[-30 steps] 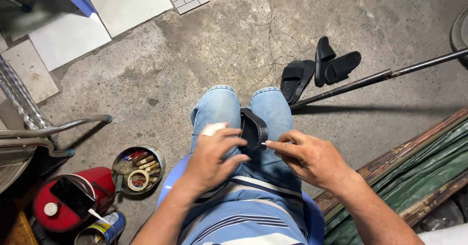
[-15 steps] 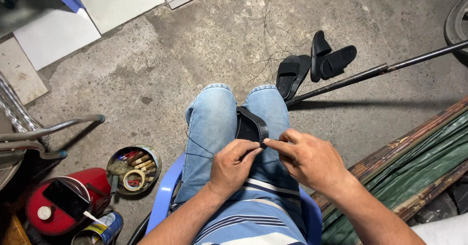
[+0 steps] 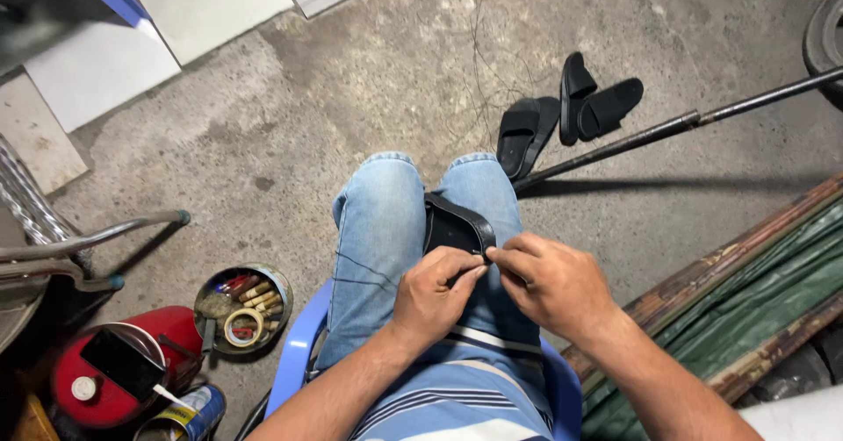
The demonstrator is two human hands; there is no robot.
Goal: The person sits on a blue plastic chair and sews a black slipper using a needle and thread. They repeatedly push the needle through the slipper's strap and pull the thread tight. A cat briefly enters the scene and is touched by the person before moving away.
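Note:
I sit on a blue plastic chair [image 3: 297, 362] in blue jeans, with a black sandal [image 3: 455, 222] resting on my lap between my knees. My left hand [image 3: 432, 296] and my right hand [image 3: 553, 283] meet at the sandal's near right edge. The fingertips of both hands pinch at the strap there. A thin dark thread [image 3: 356, 270] trails from that spot across my left thigh. Whether a needle sits between my fingers is too small to tell.
Black slippers [image 3: 562, 112] lie on the concrete floor ahead, beside a long dark metal bar [image 3: 667, 129]. A round tin of small tools and tape [image 3: 241, 309], a red canister [image 3: 123, 366] and a spray can [image 3: 189, 413] stand at the left. Green tarp-covered planks [image 3: 746, 301] run along the right.
My left hand has moved from my left thigh to the sandal's edge and joined my right hand. The view has shifted slightly down and left.

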